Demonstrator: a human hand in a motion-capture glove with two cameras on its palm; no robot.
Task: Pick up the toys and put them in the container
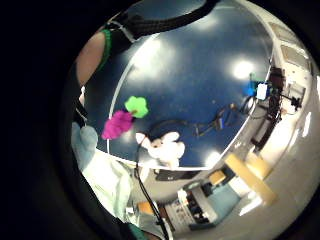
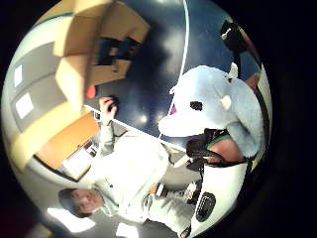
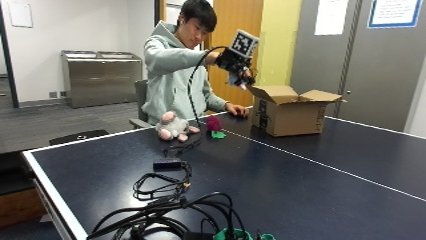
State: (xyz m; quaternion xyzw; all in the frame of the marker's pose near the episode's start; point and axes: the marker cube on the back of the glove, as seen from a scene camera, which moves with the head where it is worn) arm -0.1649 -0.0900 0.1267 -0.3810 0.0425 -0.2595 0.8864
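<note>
The gloved right hand (image 3: 237, 64) is raised above the open cardboard box (image 3: 291, 116), which stands on the dark blue bench (image 3: 313, 185) near its far edge. In the thumb-side palm view a pale blue plush toy (image 2: 218, 106) lies against the palm with a bare fingertip showing past it, so the fingers look clamped on it, and I judge this toy to be on its way into the box. What the box already holds is hidden by its flaps.

Two toys are left near the person's edge of the bench: a white and pink stuffed rabbit (image 3: 174, 126), and just beside it a magenta plush with a green leaf-shaped piece (image 3: 214, 125). All three look soft and fuzzy, easy to squeeze. The box is stiff, with its four flaps splayed outward. The bare hand (image 3: 236, 110) rests on the bench beside the box. A tangle of black cables (image 3: 163, 200) lies toward the near corner.
</note>
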